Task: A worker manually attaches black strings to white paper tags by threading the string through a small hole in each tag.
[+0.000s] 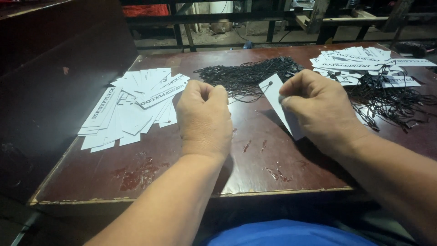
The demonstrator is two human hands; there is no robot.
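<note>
At the near edge of the worn, reddish tabletop, both forearms come in over the chipped front lip, so the hands meet above the middle of the surface, where either pile can be reached without leaning. The left hand is curled into a loose fist, knuckles up, thumb and forefinger pressed together at the top; it seems to pinch the end of a thin black string, though the string itself is too fine to make out between the fingers. The right hand is closed on a white paper tag, fingertips clamping its long edge so the tag stands tilted, with its punched hole turned toward the left hand, an angle that suits passing a loop through. A black string curves from that hole back toward the heap behind. Toward the left edge lies a fanned stack of plain white tags, mostly face down and loose, just beside the left hand. Beyond the hands, at the middle of the far edge, sits a tangled heap of black strings. At the far right corner, tags already carrying strings lie piled printed side up, their cords trailing over the right edge area, kept well apart from the unstrung stack.
</note>
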